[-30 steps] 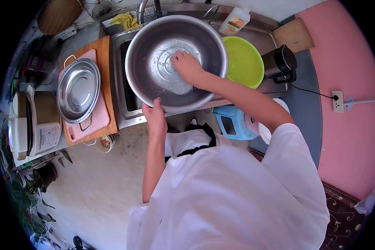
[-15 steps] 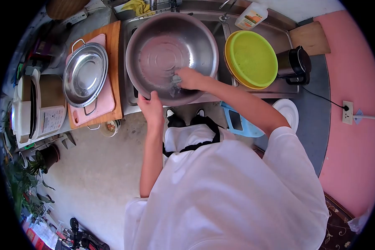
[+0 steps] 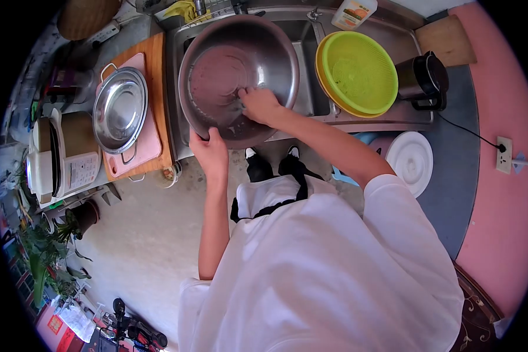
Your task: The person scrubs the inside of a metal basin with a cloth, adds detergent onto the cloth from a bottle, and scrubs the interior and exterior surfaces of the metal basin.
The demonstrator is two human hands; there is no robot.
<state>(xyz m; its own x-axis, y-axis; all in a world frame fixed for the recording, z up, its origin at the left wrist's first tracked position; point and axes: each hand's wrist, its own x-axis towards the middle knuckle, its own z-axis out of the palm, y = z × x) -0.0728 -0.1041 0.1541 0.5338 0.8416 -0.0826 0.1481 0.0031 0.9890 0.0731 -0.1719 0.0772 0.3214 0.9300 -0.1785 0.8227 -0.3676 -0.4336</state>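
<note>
Farther in than half a second ago, the right hand [image 3: 260,107] now sits nearer the middle of the basin [image 3: 226,71] (upper centre of the frame), so apparently another patch is being rubbed. Its fingers curl down over the basin's floor; whether they pinch anything cannot be told. The left hand [image 3: 209,151] clamps the lower-left rim, thumb inside.
</note>
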